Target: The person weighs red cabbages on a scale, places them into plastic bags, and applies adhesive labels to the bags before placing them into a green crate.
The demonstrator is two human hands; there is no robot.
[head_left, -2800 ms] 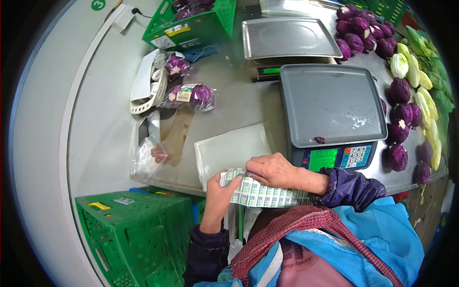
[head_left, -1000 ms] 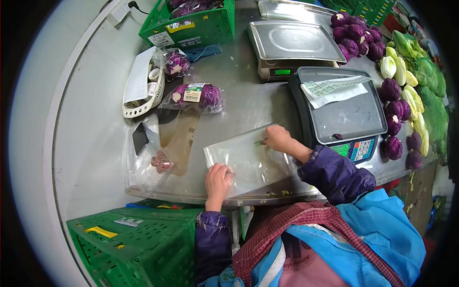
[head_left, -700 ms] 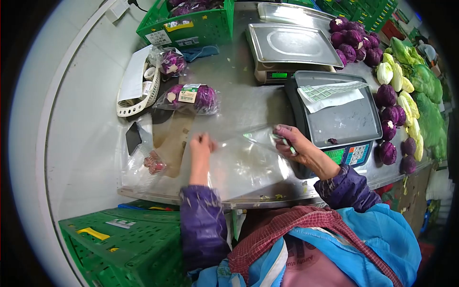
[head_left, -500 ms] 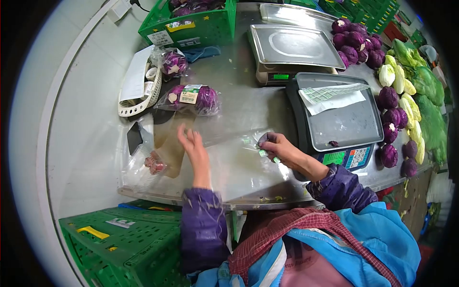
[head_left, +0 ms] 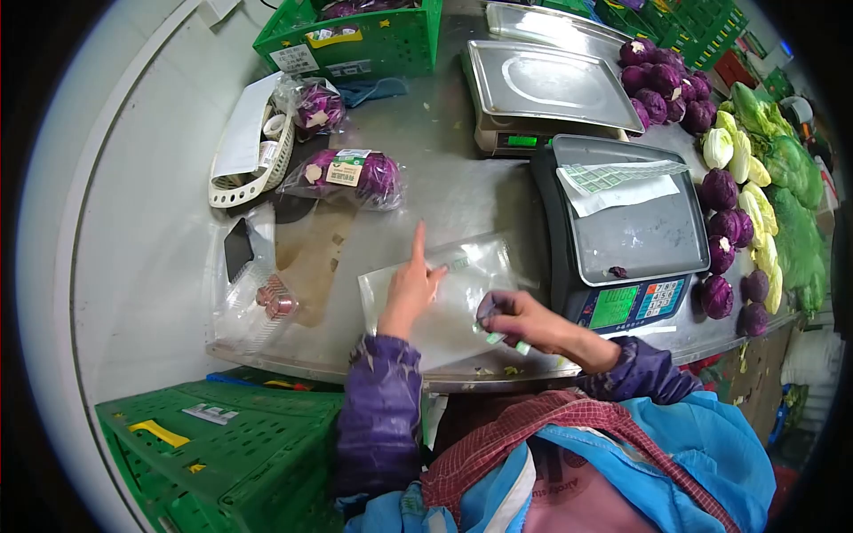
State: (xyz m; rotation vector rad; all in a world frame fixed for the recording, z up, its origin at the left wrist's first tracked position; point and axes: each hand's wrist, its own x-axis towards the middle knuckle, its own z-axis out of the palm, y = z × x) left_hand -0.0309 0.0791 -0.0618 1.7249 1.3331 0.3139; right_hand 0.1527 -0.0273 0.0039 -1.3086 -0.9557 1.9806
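A flat clear plastic bag [head_left: 484,259] lies on the steel table with a small green-and-white sticker on its upper part. My left hand [head_left: 414,289] rests over the bag, index finger stretched out and the other fingers loosely bent, holding nothing. My right hand [head_left: 531,322] pinches small green-and-white stickers [head_left: 495,338] above the bag's right side. To the right, a sheet of green stickers [head_left: 622,178] lies on the tray of the nearer scale [head_left: 640,235]. Beyond my left hand sits a bagged, labelled purple cabbage pack [head_left: 378,178].
A white basket [head_left: 275,169] with rolls, a dark phone-like slab [head_left: 238,250] and a clear punnet [head_left: 258,315] stand at left. A second scale [head_left: 551,84] is behind. Purple cabbages [head_left: 662,80] and pale Chinese cabbages [head_left: 739,151] line the right. Green crates [head_left: 391,40] stand around.
My left hand has moved right and now lies over the bag, which is spread flatter and nearer to me. My right hand has come slightly nearer to me, still pinching stickers.
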